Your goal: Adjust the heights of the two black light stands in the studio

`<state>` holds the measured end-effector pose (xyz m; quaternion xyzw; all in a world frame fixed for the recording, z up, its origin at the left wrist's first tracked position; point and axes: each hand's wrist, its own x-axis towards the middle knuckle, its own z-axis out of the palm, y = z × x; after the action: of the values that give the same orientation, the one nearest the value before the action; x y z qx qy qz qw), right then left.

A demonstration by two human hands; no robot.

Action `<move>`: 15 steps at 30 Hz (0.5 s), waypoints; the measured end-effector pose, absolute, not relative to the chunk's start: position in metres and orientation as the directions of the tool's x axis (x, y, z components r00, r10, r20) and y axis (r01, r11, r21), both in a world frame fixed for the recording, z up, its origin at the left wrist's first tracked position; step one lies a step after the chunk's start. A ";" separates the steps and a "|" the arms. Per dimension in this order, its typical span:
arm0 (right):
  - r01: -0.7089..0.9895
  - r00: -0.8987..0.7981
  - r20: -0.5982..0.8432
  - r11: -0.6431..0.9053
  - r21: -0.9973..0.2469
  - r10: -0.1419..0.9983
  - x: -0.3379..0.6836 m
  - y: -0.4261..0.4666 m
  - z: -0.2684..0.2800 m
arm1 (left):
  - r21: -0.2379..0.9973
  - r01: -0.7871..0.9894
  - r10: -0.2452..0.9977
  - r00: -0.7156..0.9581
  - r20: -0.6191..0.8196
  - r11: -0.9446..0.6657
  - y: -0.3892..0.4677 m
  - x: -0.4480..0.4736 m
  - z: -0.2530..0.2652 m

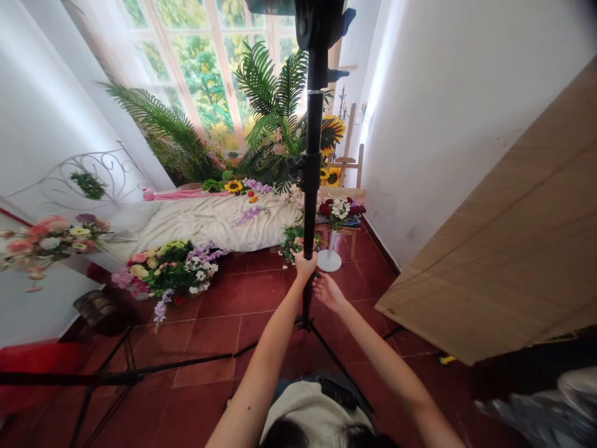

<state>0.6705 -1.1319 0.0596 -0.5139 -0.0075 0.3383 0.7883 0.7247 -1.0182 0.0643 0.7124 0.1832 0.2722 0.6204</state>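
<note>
A black light stand (312,124) rises upright in front of me, its legs spread on the floor. My left hand (305,266) is wrapped round its pole at the lower section. Just below and to the right, my right hand (329,292) has its fingers curled at a small dark knob (317,274) on the pole's side; the fingertips partly hide it. Higher up, another collar with a clamp (305,174) sits on the pole. A dark fitting (317,25) tops the stand and runs out of view.
Beyond the stand is a bed with a cream cover (224,221), with flower bunches (163,270) before it. A white round base (329,261) stands close behind the pole. A wooden panel (494,249) leans at right. Another stand's black leg (186,361) crosses the left floor.
</note>
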 end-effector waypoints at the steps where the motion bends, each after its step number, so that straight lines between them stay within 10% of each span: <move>1: -0.599 0.728 -0.325 0.331 -0.729 0.604 0.671 -1.132 0.060 | 0.983 -0.079 0.601 0.782 0.163 -0.165 -1.018 0.725 0.065; 4: -0.717 0.627 -0.304 0.379 -0.585 0.717 0.672 -1.137 0.063 | 0.981 -0.085 0.595 0.785 0.175 -0.177 -1.019 0.724 0.066; 7: -0.687 0.611 -0.439 0.167 -0.707 0.659 0.673 -1.142 0.064 | 0.985 -0.080 0.593 0.790 0.158 -0.156 -1.019 0.723 0.067; 11: -0.152 0.909 -0.245 -0.279 -0.948 0.338 0.668 -1.151 0.069 | 0.992 -0.077 0.594 0.796 0.121 -0.098 -1.020 0.722 0.069; 15: 0.304 0.936 0.113 -0.608 -0.734 0.333 0.662 -1.157 0.080 | 0.990 -0.063 0.584 0.802 0.125 -0.126 -1.020 0.723 0.066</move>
<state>0.6624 -1.1569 0.0796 -0.8964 -0.1779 0.0177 0.4057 0.7230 -1.0196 0.0664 0.7056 0.1848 0.2549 0.6348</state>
